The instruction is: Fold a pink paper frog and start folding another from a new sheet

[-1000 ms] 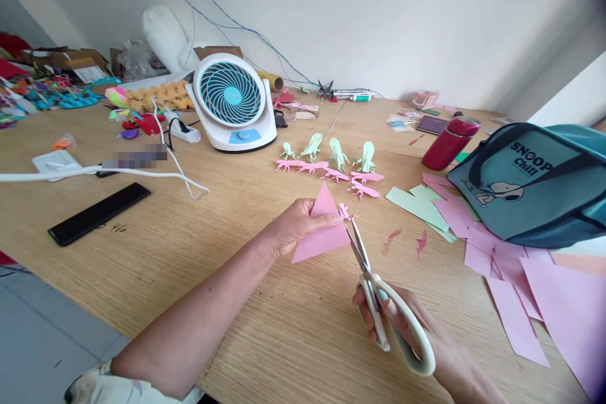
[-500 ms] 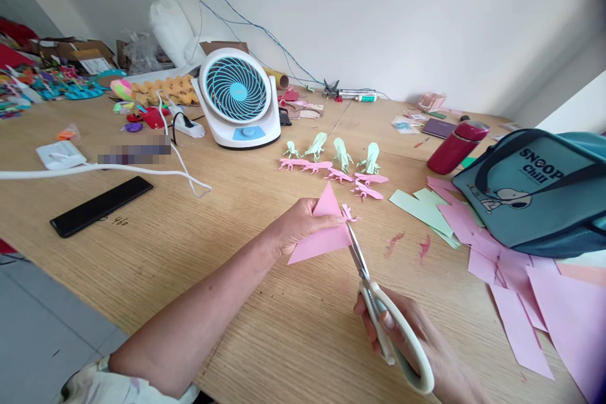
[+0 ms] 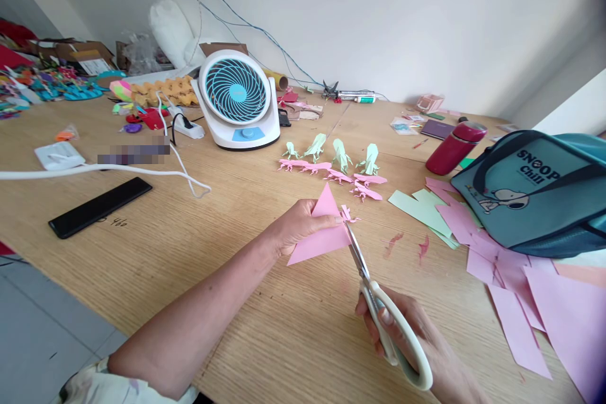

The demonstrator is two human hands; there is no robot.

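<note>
Pink paper (image 3: 319, 246), pinched by the left hand (image 3: 298, 227), should be held steady while scissors (image 3: 363, 273), gripped by the right hand (image 3: 413, 310), are worked gently at the paper's edge.

A white desk fan (image 3: 237, 93) stands beside a power strip (image 3: 190, 130); 1 crimson flask (image 3: 451, 154) is near a teal Snoopy bag (image 3: 544, 214).

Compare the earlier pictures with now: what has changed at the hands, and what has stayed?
The scissors have closed at the edge of the pink paper; nothing was taken up or let go. The right hand still holds the scissors, the left hand the paper.
</note>
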